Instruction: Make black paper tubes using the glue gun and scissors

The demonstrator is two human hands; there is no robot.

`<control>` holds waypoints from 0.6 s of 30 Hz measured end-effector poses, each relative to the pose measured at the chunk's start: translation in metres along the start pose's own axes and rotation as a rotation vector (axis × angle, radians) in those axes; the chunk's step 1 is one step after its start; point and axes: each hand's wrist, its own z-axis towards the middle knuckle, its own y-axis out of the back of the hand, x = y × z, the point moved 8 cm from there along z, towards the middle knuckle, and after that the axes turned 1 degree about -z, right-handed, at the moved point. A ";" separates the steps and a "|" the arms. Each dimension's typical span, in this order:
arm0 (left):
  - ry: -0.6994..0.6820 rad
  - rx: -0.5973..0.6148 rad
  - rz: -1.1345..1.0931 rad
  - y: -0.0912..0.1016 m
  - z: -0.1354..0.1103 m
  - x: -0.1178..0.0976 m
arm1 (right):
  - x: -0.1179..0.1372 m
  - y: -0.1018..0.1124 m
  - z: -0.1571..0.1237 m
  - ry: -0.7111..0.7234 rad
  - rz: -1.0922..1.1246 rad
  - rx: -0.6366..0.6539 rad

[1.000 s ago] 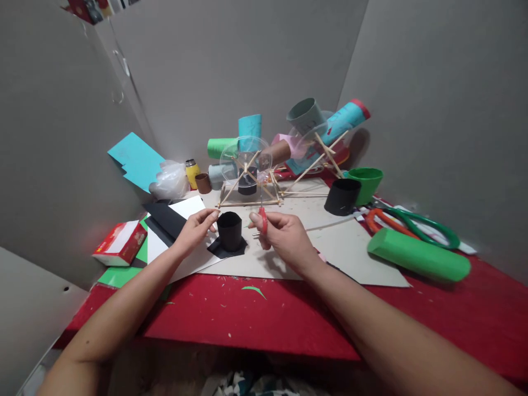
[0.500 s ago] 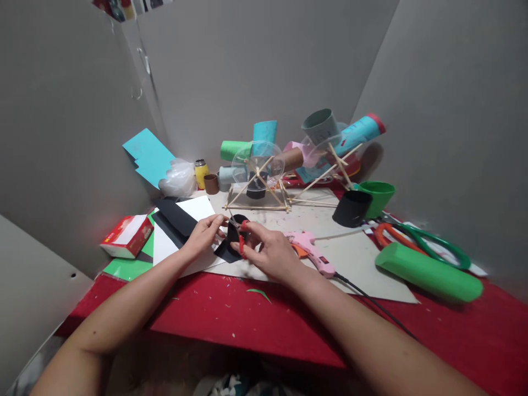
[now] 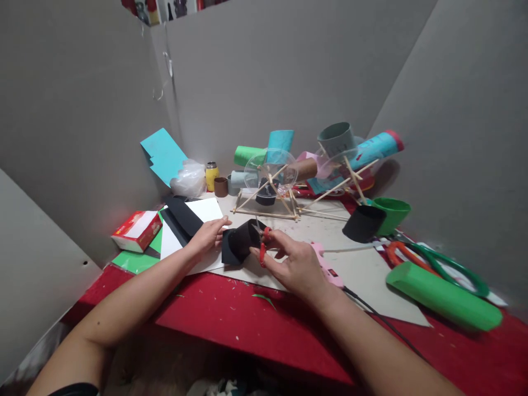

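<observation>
Box (image 3: 138, 234): red and white, at the far left of the work, on green paper (image 3: 134, 261).
Left hand (image 3: 208, 239): over the white sheet (image 3: 206, 209), fingers curled just beside the black base's left edge; I cannot tell whether they pinch it or only rest there, since the fingertips are partly hidden.
Black base (image 3: 231, 250): a flat paper piece at the tube's lower left, apparently joined to it, though the seam is too dark to make out.
Black tube (image 3: 246, 239): between the two hands, tilted, open end towards the right. Probably very light, fairly stiff along its length yet easy to crush; better held lightly by the base edge or outer wall than squeezed at the rim. Its inside is hard to read.
Scissors (image 3: 262, 257): red-handled, just before the tube's open end; the blades blur against the black, so whether they touch it is unclear.
Right hand (image 3: 292, 261): thumb and fingers closed round the scissor handles, with some fingers hidden behind.
Glue gun (image 3: 329, 269): pink, front end covered by the right hand; its cord (image 3: 373, 313) runs near and right, disappearing by the forearm.
</observation>
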 end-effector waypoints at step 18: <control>0.378 0.019 -0.624 -0.034 -0.021 0.027 | 0.027 0.004 -0.010 0.229 0.075 -0.060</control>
